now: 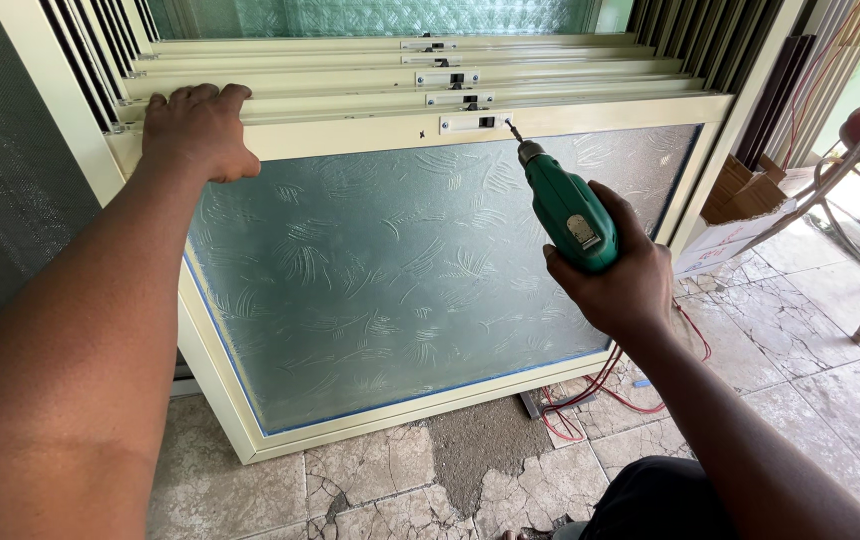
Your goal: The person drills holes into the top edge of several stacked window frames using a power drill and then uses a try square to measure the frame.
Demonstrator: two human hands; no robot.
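The right hand (622, 275) wraps the green drill (568, 210), so its grip and trigger are hidden. The frames stacked behind the front window frame (350, 135) show only top edges. The red wires (590, 395) vanish behind the forearm. The cardboard box (740, 215) is partly covered.

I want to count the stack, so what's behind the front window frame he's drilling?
Behind the front window frame, four or so more cream frames lean in a row, each with a latch; only their top rails show. Their glass is hidden.

glass pane (380, 280): frosted, textured | frame (350, 135): cream, smooth | drill (570, 210): glossy green plastic
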